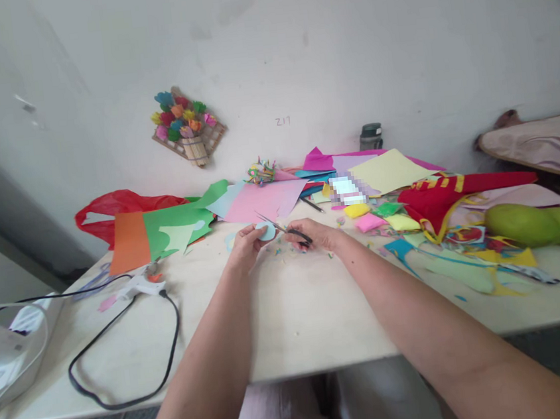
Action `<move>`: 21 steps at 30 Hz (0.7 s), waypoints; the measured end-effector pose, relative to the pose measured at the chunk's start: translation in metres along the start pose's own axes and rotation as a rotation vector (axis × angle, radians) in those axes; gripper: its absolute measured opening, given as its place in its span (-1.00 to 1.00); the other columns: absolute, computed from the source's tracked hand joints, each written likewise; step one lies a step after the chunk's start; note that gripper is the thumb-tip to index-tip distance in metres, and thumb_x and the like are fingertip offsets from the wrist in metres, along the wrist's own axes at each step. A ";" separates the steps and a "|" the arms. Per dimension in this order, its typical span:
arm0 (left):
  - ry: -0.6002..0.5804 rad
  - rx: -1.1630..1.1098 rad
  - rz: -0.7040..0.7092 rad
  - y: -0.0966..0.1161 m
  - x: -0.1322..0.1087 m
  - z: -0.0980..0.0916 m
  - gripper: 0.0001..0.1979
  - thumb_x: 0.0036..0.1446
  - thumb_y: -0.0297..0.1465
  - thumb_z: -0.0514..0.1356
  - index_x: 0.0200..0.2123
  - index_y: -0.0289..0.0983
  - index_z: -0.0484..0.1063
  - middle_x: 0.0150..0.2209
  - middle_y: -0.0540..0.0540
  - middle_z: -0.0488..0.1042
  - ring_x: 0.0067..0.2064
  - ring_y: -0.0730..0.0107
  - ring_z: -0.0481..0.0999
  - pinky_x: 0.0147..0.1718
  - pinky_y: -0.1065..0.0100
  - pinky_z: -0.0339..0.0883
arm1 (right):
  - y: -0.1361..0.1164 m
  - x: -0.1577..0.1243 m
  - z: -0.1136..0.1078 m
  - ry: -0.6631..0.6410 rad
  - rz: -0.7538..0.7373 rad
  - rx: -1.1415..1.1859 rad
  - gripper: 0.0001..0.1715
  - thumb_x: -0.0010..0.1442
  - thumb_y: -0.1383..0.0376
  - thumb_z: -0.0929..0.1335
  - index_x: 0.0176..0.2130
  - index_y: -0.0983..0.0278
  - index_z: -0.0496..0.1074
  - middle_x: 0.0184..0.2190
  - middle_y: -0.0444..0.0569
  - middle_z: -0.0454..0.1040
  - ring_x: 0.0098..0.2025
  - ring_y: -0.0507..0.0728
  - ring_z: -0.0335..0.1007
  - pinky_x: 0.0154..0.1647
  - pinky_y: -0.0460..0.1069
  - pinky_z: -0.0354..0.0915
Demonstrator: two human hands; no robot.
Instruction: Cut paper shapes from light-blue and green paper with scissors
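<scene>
Soft, even light — faint shadows, stretched edges (upper right corner dark).

The right hand (318,233) partly hides the scissors (301,235). Edges cut off the green cushion-like shape (529,224) at three o'clock and power strip (34,322) at eight.

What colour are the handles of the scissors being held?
The scissors' handles look black where they show past the fingers, best seen in the head view.
</scene>
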State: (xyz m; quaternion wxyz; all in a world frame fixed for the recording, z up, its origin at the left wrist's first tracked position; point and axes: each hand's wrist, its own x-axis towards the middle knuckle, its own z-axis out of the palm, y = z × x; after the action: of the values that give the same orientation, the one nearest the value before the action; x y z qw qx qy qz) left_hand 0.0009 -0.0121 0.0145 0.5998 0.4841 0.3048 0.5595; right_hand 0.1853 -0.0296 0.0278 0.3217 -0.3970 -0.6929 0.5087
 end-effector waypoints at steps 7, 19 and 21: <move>0.024 -0.020 0.003 0.001 -0.001 0.001 -0.77 -0.31 -0.39 0.35 -0.54 -0.39 0.43 -0.51 -0.13 0.51 -0.32 0.19 0.54 -0.21 0.20 0.37 | -0.001 0.001 0.001 0.020 0.012 -0.007 -0.74 -0.04 0.17 0.34 -0.50 0.30 0.23 -0.75 -0.22 0.23 -0.76 -0.08 0.09 -0.75 -0.16 -0.07; 0.047 -0.060 0.005 0.002 -0.001 0.001 -0.79 -0.29 -0.44 0.35 -0.49 -0.42 0.47 -0.47 -0.14 0.53 -0.37 0.27 0.53 -0.17 0.18 0.38 | -0.003 0.001 0.003 0.018 0.012 0.014 -0.74 -0.05 0.19 0.35 -0.49 0.32 0.25 -0.76 -0.23 0.22 -0.76 -0.10 0.07 -0.75 -0.17 -0.04; 0.049 -0.057 0.003 0.002 -0.001 0.001 -0.79 -0.28 -0.45 0.34 -0.49 -0.43 0.47 -0.47 -0.14 0.53 -0.38 0.28 0.53 -0.18 0.19 0.39 | -0.003 0.002 0.003 0.023 0.019 0.016 -0.73 -0.06 0.18 0.36 -0.50 0.32 0.25 -0.76 -0.23 0.22 -0.77 -0.10 0.06 -0.76 -0.17 -0.05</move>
State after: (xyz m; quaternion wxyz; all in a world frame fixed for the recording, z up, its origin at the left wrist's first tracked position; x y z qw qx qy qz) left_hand 0.0011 -0.0132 0.0161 0.6049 0.4534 0.3028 0.5804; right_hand 0.1813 -0.0300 0.0302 0.3281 -0.4068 -0.6814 0.5124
